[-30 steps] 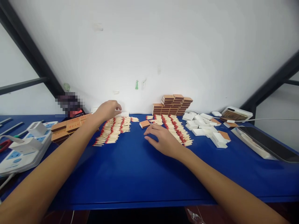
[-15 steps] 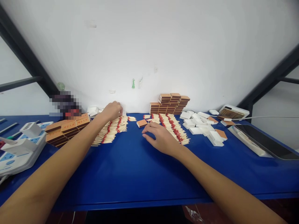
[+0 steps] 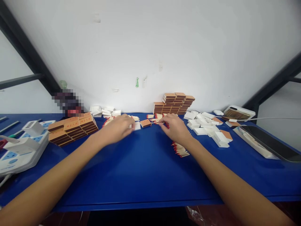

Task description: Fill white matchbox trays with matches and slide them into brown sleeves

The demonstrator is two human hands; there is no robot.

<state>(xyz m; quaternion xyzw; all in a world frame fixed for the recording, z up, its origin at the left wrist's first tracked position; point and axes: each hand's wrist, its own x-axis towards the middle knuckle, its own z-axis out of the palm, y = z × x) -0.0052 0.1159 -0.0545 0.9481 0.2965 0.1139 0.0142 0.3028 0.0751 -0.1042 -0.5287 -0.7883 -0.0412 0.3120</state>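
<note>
My left hand (image 3: 121, 128) is closed on a small white matchbox tray (image 3: 137, 126), its fingertips at the tray's left side. Just right of the tray lies an orange-topped matchbox (image 3: 146, 123). My right hand (image 3: 176, 127) is pinched over the loose red-headed matches, and a thin match seems to show at its fingertips. Part of that match pile (image 3: 181, 150) comes out below my right wrist; the hand covers much of the rest. More matches (image 3: 109, 120) lie behind my left hand, mostly hidden by it.
Stacked matchboxes stand by the wall (image 3: 172, 108) and at the left (image 3: 72, 128). White trays lie in a heap at the right (image 3: 203, 125) and in a smaller group (image 3: 105, 111) at the back left. A power strip (image 3: 35, 153) and a phone (image 3: 270, 141) flank the blue table (image 3: 131, 175).
My left hand has come right and nearer from the back, bringing a white tray beside the matchbox. My right hand has moved slightly right and up, onto the matches.
</note>
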